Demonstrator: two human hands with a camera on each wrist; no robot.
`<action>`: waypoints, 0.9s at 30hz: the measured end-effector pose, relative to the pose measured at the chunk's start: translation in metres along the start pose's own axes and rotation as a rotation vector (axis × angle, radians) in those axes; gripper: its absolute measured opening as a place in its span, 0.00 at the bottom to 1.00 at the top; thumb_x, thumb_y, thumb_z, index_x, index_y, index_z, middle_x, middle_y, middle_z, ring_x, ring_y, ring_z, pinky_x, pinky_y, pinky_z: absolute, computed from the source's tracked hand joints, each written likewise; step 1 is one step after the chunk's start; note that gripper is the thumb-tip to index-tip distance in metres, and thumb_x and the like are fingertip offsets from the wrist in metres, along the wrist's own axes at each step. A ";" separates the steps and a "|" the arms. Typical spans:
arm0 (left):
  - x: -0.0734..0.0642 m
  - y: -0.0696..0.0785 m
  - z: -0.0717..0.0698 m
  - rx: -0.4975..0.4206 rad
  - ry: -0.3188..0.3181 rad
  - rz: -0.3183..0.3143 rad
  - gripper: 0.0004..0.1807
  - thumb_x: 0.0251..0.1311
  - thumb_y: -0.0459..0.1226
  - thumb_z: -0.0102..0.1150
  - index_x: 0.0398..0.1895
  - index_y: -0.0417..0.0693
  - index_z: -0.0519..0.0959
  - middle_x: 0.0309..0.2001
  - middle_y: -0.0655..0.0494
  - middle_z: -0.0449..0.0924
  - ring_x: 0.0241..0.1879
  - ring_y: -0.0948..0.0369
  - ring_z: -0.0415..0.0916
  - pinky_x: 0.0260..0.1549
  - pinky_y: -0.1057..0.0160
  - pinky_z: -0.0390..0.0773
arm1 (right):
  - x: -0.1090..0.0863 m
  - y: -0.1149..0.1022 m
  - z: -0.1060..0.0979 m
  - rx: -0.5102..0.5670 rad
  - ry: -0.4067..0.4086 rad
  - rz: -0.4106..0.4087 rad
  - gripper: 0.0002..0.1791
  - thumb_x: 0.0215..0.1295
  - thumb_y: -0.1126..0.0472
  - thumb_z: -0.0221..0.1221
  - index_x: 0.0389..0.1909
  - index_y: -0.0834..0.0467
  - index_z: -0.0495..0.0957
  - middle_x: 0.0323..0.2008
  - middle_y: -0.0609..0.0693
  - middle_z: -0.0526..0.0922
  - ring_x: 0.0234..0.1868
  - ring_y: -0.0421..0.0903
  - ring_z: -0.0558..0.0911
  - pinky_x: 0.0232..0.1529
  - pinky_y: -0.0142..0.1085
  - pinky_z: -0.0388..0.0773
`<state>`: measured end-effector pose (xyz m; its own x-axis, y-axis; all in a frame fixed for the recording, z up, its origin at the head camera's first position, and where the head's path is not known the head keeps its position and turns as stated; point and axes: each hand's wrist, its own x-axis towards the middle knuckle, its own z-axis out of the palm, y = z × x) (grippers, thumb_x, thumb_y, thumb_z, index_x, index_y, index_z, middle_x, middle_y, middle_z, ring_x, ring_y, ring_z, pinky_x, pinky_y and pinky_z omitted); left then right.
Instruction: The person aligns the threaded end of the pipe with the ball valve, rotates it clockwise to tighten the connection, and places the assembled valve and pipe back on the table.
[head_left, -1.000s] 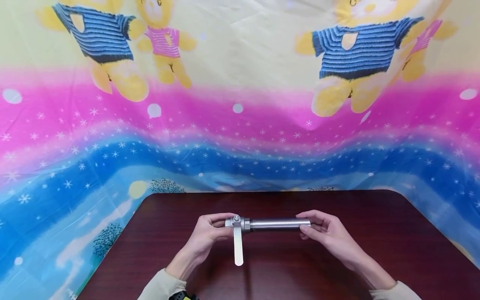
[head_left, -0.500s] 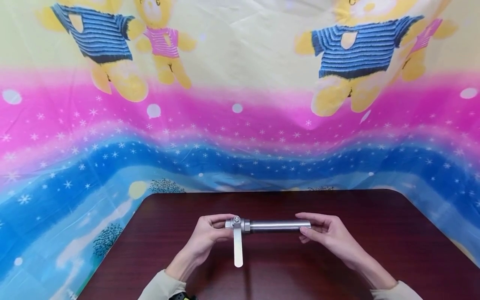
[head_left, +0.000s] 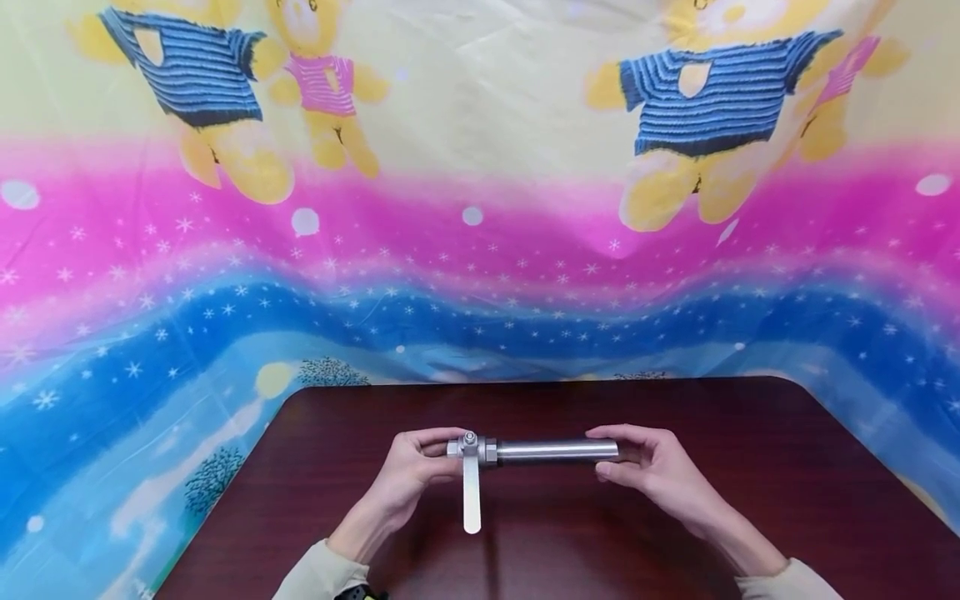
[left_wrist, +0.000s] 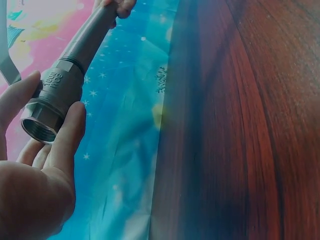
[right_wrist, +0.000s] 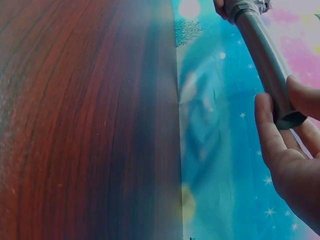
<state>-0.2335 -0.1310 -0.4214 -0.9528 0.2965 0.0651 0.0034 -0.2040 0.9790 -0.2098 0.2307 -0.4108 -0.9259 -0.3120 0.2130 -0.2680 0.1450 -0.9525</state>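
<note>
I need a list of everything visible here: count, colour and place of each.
Table: one, red-brown, bottom centre
Cloth: one, multicoloured, behind table
Bears: four, yellow, on cloth
Snowflakes: many, white, on cloth
Dots: several, white, on cloth
Trees: three, green, low on cloth
Valve: one, silver, above table
Lever: one, silver, on valve
Pipe: one, silver, joined to valve
Sleeves: two, cream, on forearms
Band: one, black and yellow, by left sleeve
Left hand: one, gripping valve
Right hand: one, at pipe's free end

Silver valve (head_left: 483,451), attached pipe (head_left: 555,451) (roughly level)
</note>
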 end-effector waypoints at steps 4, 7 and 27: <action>-0.001 0.000 -0.002 0.000 0.007 0.002 0.26 0.54 0.21 0.69 0.60 0.26 0.80 0.46 0.42 0.89 0.42 0.57 0.88 0.42 0.59 0.87 | 0.001 -0.001 0.002 -0.011 -0.001 0.011 0.24 0.68 0.64 0.70 0.63 0.66 0.80 0.49 0.60 0.87 0.42 0.51 0.88 0.46 0.41 0.87; -0.002 -0.001 -0.003 -0.001 0.016 0.001 0.26 0.53 0.21 0.70 0.58 0.27 0.82 0.46 0.42 0.89 0.42 0.57 0.88 0.41 0.59 0.87 | 0.001 0.000 0.004 0.047 -0.031 -0.035 0.24 0.70 0.67 0.68 0.64 0.69 0.77 0.53 0.62 0.84 0.44 0.54 0.89 0.47 0.46 0.87; -0.003 -0.001 -0.004 0.000 0.022 0.007 0.26 0.52 0.21 0.70 0.58 0.28 0.82 0.47 0.41 0.88 0.42 0.57 0.88 0.41 0.60 0.87 | 0.002 0.000 0.008 0.019 -0.039 -0.068 0.21 0.72 0.67 0.66 0.62 0.68 0.77 0.47 0.61 0.83 0.40 0.50 0.88 0.43 0.44 0.87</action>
<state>-0.2317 -0.1358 -0.4235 -0.9591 0.2749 0.0675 0.0098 -0.2060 0.9785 -0.2095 0.2229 -0.4117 -0.8945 -0.3568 0.2693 -0.3247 0.1045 -0.9400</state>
